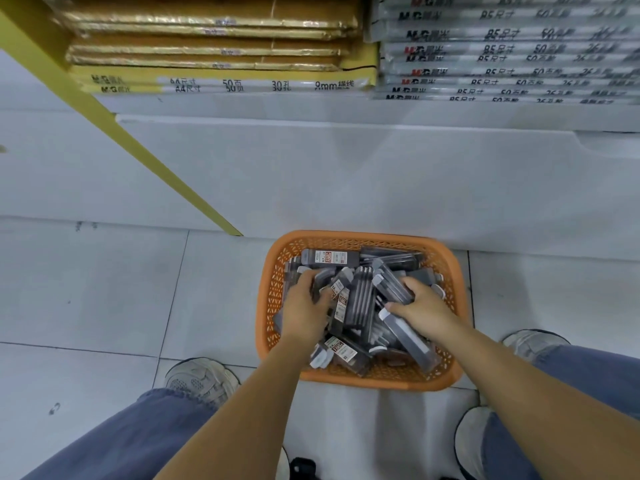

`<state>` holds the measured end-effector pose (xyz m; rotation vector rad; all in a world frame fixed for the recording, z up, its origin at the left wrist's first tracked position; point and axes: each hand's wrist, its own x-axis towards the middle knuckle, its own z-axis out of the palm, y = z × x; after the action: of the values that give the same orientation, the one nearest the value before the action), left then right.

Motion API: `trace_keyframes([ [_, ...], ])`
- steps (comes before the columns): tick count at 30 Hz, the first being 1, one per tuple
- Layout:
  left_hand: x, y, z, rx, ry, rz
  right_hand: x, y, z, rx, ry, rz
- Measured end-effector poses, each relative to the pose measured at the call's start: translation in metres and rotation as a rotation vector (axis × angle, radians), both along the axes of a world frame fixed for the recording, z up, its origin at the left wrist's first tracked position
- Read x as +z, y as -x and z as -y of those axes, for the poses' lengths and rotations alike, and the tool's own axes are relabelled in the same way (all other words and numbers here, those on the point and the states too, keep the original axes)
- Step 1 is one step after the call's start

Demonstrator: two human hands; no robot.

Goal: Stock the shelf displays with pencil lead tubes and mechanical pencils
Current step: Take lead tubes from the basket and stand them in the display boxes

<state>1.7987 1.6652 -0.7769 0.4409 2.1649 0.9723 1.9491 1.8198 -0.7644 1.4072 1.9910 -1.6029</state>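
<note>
- An orange plastic basket with lattice walls [450,268] stands on the pale grey tiled floor [104,289], just in front of the white base of the shelf unit [346,174].
- The basket is full of dark grey pencil lead tubes with white caps [329,258], lying in a loose heap.
- The left hand [304,306] is inside the basket, its fingers curled around some tubes on the left side of the heap.
- The right hand [420,306] is also inside, its fingers closed on tubes near the middle.
- Above, the shelf holds stacked yellow paper packs [214,46] and, beside them, clear-wrapped refill packs [502,50].
- Grey sneakers [201,379] and blue trouser legs [121,441] show on both sides of the basket.
</note>
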Motion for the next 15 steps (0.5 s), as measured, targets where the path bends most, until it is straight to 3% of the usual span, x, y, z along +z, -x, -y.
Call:
trace_keyframes([
  [15, 0.039, 0.005, 0.013, 0.228, -0.193, -0.078, 0.034, -0.002, -0.005, -0.151, -0.179, -0.108],
])
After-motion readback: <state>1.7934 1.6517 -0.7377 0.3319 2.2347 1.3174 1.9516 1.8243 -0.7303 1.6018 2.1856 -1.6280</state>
